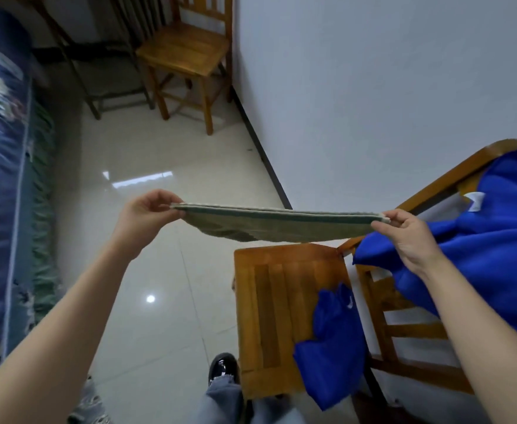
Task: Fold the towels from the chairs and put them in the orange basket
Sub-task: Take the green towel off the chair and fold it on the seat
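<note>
A grey-green towel (281, 224) hangs stretched flat in the air between my hands, doubled over with its edges together. My left hand (147, 212) pinches its left end and my right hand (407, 237) pinches its right end. The towel hovers above the seat of a wooden chair (275, 301) at the lower right. A blue towel (480, 240) is draped over that chair's backrest, and part of it trails down onto the seat (333, 341). No orange basket is in view.
A second wooden chair (186, 53) stands at the back against the white wall (373, 87). A bed with a blue patterned cover (0, 179) runs along the left. Glossy floor tiles (147, 270) lie between them. My shoe (223, 367) is near the chair's front.
</note>
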`<state>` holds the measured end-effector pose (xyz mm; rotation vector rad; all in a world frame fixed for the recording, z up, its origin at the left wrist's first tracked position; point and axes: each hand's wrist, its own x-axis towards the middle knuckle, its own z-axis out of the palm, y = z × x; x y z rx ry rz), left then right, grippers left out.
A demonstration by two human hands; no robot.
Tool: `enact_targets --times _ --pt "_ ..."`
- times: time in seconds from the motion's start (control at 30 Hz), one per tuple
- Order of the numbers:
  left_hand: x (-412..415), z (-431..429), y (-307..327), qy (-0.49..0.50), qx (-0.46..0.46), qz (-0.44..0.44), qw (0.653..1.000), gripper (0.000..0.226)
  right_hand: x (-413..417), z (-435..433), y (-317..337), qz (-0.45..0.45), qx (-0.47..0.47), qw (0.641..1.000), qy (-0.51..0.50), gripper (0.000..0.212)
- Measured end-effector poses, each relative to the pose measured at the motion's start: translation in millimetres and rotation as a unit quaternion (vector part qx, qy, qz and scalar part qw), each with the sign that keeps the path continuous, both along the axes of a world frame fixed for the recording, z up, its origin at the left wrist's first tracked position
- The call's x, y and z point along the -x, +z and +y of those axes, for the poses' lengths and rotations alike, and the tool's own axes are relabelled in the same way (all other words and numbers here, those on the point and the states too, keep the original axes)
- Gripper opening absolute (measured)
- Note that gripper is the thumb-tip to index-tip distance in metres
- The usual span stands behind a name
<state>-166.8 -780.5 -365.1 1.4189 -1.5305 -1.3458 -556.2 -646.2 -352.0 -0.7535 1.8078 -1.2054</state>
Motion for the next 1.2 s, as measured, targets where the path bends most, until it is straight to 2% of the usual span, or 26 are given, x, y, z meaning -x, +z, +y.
enact_targets --times 0.17,0.27,0.37,0.47,0.7,0.77,0.9,1.07,1.2 --pt "19 -20 28 -0.001 0.037 -0.009 0.999 0.028 6 -22 12 0.027 -0.002 0.999 -0.039 0.02" --pt "36 -29 38 0.029 0.011 0.016 0.999 0.028 10 -38 17 0.019 -0.003 0.998 -0.068 0.018" --pt "49 -32 44 0.074 -0.048 0.1 0.991 0.029 8 -49 24 0.006 0.006 0.997 -0.073 0.013" --pt "55 -33 44 0.075 -0.095 0.191 0.974 0.025 6 -52 32 -0.015 0.032 0.996 -0.087 0.012" --pt "44 0 20 0.04 -0.142 0.26 0.954 0.026 8 -2 21 -0.068 0.041 0.995 -0.067 0.013" --pt "35 23 -4 0.033 -0.164 0.218 0.961 0.027 6 28 1 -0.041 0.0 0.998 -0.053 0.008" --pt "20 72 -70 0.004 -0.222 0.1 0.97 0.025 -4 87 -57 0.01 -0.101 0.993 -0.056 0.017" --pt "10 130 -141 -0.001 -0.304 -0.022 0.952 0.026 -24 141 -124 -0.01 -0.248 0.968 -0.041 0.012" --pt "14 148 -165 0.009 -0.331 -0.057 0.942 0.022 -28 148 -146 -0.007 -0.282 0.958 -0.057 0.012"
